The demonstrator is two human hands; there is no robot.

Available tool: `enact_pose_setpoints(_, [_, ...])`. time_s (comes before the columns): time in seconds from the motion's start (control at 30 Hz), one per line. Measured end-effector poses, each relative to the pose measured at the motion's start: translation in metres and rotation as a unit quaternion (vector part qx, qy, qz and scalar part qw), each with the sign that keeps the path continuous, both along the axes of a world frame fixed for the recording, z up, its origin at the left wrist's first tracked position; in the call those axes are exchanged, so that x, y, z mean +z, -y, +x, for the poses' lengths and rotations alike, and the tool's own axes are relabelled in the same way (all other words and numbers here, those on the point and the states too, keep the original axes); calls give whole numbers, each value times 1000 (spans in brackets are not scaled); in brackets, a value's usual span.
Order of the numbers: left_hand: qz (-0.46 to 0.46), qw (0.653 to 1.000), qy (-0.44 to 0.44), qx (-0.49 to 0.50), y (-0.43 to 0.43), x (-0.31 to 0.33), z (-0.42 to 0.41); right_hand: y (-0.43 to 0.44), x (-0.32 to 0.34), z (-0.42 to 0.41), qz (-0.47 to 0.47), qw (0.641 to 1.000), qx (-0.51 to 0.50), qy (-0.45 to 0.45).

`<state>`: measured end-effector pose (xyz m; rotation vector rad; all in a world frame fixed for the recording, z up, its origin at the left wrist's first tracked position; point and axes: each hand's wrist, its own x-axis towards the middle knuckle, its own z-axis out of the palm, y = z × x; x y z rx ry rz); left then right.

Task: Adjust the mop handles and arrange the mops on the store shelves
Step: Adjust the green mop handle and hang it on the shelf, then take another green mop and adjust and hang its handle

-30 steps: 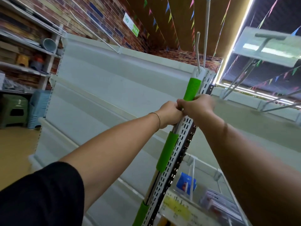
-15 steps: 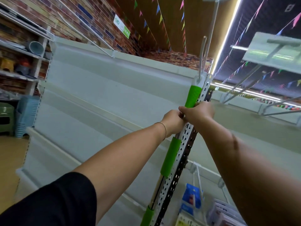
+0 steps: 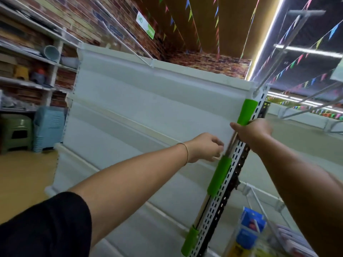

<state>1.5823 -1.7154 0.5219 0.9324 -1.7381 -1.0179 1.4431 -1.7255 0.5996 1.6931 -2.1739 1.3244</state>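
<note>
Mop handle (image 3: pixel 219 179): pale pole (green sleeves (image 3: pixel 247 112)).

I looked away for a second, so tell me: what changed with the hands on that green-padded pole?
The left hand has let go of the mop handle and drawn back leftward, fingers loose, holding nothing. The right hand still grips it just below the top green sleeve. The handle still stands against the perforated shelf upright.
</note>
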Motion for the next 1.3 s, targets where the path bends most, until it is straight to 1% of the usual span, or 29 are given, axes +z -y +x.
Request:
enact_pose_setpoints(0.13, [32,999,14,-31,-29,-12,53,-8,-12,-2,62,996,-20,-66])
enact_pose_setpoints(0.2, [36,999,32,-24,-40,-19,79,-15,-23,-2,95,992,-13,-87])
enact_pose_setpoints(0.27, [37,998,51,-11,-47,-28,98,-31,-31,-1,128,988,4,-85])
enact_pose_setpoints(0.33, [33,997,66,0,-54,-35,112,-49,-35,4,143,988,29,-56])
enact_pose_setpoints(0.5, [29,998,44,-27,-72,-48,123,-109,-39,33,126,991,52,-18])
enact_pose_setpoints(0.6, [42,997,39,-51,-85,-58,117,-150,-49,58,108,990,88,-4])
enact_pose_setpoints(0.7, [49,995,39,-73,-98,-67,106,-186,-65,76,88,990,109,-16])
enact_pose_setpoints(0.83, [38,996,36,-73,-112,-59,90,-229,-67,73,78,994,70,-42])
enact_pose_setpoints(0.97, [1,995,27,-100,-139,-29,64,-273,-58,38,58,997,-5,-59])
enact_pose_setpoints(1.07, [-40,988,35,-145,-165,-8,34,-312,-58,4,63,992,-61,-90])
enact_pose_setpoints(1.2, [-147,966,99,-186,-210,8,-21,-376,-65,-52,73,981,-134,-117])
enact_pose_setpoints(1.3, [-249,934,158,-201,-255,11,-70,-433,-76,-99,96,968,-193,-128])
